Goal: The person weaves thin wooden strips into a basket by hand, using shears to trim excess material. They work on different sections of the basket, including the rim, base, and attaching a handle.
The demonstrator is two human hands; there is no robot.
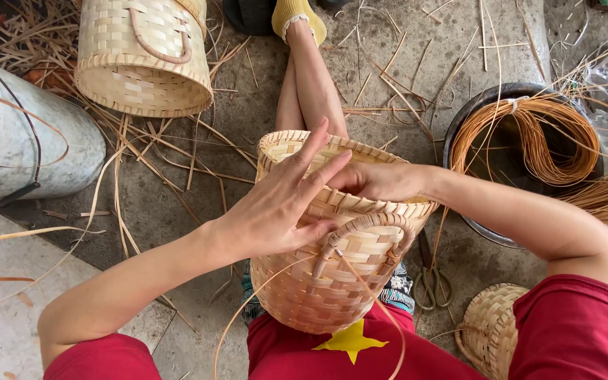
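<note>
Basket (332,281) steadied by both hands (276,204), apparently gripping its rim.

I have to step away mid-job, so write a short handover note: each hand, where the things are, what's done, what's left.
Left hand: open, fingers spread, palm against the woven basket on the lap, above its handle.
Right hand: on the basket rim, fingers curled; whether it pinches a strand cannot be told.
Done: body woven, one handle mostly wrapped.
Left: a loose cane strand hangs from the handle, unfinished.
Nearby: scissors on the floor, cane coil in a basin, finished basket ahead.
</note>
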